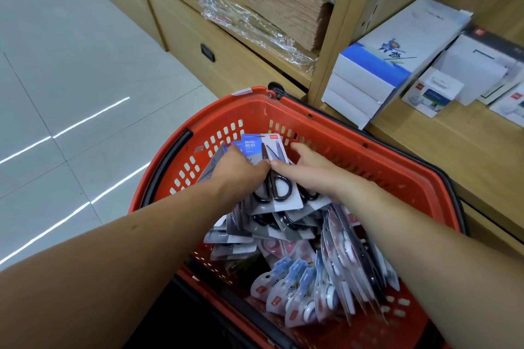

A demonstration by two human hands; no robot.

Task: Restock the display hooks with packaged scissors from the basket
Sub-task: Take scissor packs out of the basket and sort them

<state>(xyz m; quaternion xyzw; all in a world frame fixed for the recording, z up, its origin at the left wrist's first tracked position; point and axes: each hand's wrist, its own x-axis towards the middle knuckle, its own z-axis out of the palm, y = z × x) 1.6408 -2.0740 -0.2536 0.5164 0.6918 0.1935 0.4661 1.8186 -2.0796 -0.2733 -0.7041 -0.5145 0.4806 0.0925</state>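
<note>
Where both thumbs meet on its card, the left hand and right hand grip the top scissors pack (black handles), at twelve o'clock in the basket; other packs lie at six.

Wooden shelving, pale tiled floor

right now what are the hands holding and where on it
Both hands hold a bunch of scissors packs: the left hand grips the left edge, the right hand the right edge, thumbs on the front.
</note>
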